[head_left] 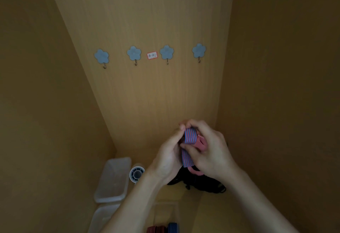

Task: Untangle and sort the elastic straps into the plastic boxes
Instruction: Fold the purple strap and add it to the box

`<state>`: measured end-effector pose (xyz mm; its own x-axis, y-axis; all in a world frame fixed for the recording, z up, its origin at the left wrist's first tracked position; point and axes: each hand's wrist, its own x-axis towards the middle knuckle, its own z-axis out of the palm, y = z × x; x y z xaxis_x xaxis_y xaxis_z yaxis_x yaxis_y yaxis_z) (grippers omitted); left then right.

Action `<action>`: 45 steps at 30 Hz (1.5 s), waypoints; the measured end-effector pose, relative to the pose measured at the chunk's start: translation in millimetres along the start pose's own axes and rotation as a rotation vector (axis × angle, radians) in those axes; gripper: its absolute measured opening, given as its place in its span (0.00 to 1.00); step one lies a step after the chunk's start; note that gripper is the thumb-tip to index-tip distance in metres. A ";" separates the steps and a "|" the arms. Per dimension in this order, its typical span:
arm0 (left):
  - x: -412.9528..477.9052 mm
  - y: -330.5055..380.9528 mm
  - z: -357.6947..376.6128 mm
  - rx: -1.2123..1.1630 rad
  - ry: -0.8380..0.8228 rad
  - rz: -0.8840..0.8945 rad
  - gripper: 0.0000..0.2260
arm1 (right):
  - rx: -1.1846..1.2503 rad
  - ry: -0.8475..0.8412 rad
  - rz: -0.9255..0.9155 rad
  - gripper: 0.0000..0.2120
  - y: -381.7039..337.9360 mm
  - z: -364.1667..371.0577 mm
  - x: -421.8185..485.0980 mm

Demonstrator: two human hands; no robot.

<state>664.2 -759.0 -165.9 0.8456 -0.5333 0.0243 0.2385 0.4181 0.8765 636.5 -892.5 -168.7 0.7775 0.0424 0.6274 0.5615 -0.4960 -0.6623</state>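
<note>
A blue-and-red striped elastic strap [189, 140] with a pink plastic buckle [201, 143] is held up between both hands, low in the wooden cabinet. My left hand [168, 157] grips its left side with the fingers curled over the top. My right hand [207, 151] pinches the folded strap and buckle from the right. Under the hands lies a dark heap of tangled straps [200, 181]. A clear plastic box [161, 212] at the bottom holds rolled red straps [156, 229] and a blue one [172, 227].
Two clear plastic boxes stand at the left, one behind [114, 179] and one nearer [103, 218]. A small round white container [137, 173] sits between them and my left wrist. Blue flower hooks [134, 53] and a label [152, 55] hang on the back panel.
</note>
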 end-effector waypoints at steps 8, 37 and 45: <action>5.7 4.8 -14.0 0.009 -0.092 -0.022 0.24 | 0.387 -0.190 0.105 0.19 16.8 -5.6 -18.9; -55.8 -62.3 -107.3 0.846 0.136 0.001 0.21 | 0.295 -0.072 0.479 0.22 57.6 67.7 -88.7; -103.6 -86.2 -146.4 1.485 0.078 0.089 0.23 | 0.200 -0.411 0.646 0.15 71.9 98.6 -120.6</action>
<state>626.0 -632.1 -314.3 0.8651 -0.4873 0.1193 -0.4658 -0.6919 0.5517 611.0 -847.7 -332.3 0.9874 0.1355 -0.0821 -0.0268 -0.3682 -0.9294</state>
